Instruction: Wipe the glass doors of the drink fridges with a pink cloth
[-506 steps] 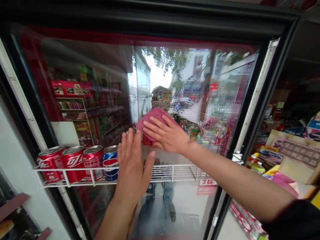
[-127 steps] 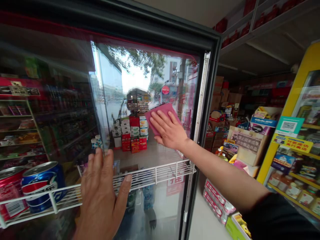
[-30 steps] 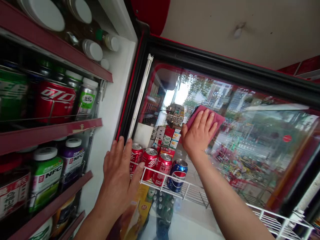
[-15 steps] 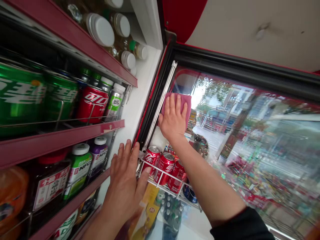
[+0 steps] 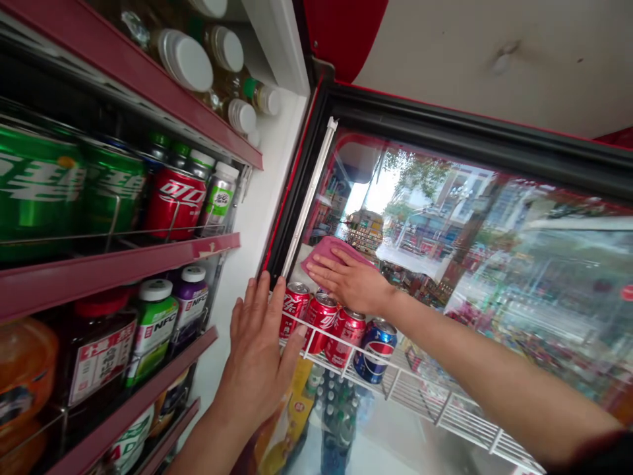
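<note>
Setting: small shop, drinks cooler standing open, pale ceiling above, street and stocked aisles mirrored in the pane.

Far left of the grip: red-edged shelves (image 5: 148, 264) inside the cabinet, stocked with green cans (image 5: 39, 185), one red can (image 5: 171, 201) and white-capped NFC bottles (image 5: 155, 316) on the tier below.

Left of and below the grip: left hand (image 5: 260, 359), flat, fingers straight and slightly spread, palm laid against the hinge-side edge of the door, holding nothing.

Directly beneath the grip: white wire rack (image 5: 420, 402) fixed to the inner side of the door, carrying three red cola cans (image 5: 321, 320) and, at the right end of the row, one blue can (image 5: 372, 342).

At the grip: pink cloth (image 5: 324, 251), crumpled, pinned to the glass door (image 5: 494, 264) near its hinge-side edge, just above the can tops. Right hand (image 5: 353, 285) laid flat over it, fingers extended toward the hinge and close together, pressing rather than pinching; one fold showing past the fingertips.

Handling, as a judgement: light, soft, limp; no fixed shape, likely to bunch or slide out under a loose palm. Best kept under the whole flat of the hand, or pinched at a folded edge for lifting. Not fragile; the cans close below the wrist easier to knock than the cloth to harm.

Right of the grip: forearm stretched across, long run of reflective glass, black frame.
</note>
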`<state>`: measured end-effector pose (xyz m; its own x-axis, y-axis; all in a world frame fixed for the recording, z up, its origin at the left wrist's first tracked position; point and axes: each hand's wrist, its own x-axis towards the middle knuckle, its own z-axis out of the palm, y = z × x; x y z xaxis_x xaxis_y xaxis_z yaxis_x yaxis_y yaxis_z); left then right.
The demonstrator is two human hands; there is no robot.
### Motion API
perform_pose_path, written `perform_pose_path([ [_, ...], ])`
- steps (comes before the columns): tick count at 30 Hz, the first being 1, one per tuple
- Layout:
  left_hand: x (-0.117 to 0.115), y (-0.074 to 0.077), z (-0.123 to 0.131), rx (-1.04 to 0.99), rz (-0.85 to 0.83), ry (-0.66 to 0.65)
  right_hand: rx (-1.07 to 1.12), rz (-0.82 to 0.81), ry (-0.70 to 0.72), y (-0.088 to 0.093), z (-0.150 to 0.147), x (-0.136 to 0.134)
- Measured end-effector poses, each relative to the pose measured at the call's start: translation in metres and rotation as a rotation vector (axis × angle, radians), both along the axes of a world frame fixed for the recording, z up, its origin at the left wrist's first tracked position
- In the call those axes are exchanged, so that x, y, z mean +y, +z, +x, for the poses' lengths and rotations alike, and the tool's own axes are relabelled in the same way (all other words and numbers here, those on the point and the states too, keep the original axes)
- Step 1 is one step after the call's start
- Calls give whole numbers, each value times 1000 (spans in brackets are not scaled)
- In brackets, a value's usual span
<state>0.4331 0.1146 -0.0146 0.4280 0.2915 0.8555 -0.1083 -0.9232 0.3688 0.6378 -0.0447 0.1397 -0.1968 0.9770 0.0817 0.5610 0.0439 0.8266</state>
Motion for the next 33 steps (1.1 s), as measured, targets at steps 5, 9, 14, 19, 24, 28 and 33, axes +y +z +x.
perform_pose_path([
  [5,10,-3,-15,-5,-7,27,-38,-108,52,9,12,8],
  [9,18,-10,-24,13,-16,72,-73,-172,97,14,13,41],
  [14,14,-13,-24,15,-8,115,-57,-191,115,13,16,46],
  [19,5,-9,-18,33,-3,103,7,-165,162,13,21,1],
  [24,2,-5,-15,24,3,82,20,-125,173,16,22,-52],
  [28,1,-3,-15,28,-3,58,9,-12,147,30,18,-53],
  [33,1,0,-21,14,18,88,3,302,148,92,4,7],
])
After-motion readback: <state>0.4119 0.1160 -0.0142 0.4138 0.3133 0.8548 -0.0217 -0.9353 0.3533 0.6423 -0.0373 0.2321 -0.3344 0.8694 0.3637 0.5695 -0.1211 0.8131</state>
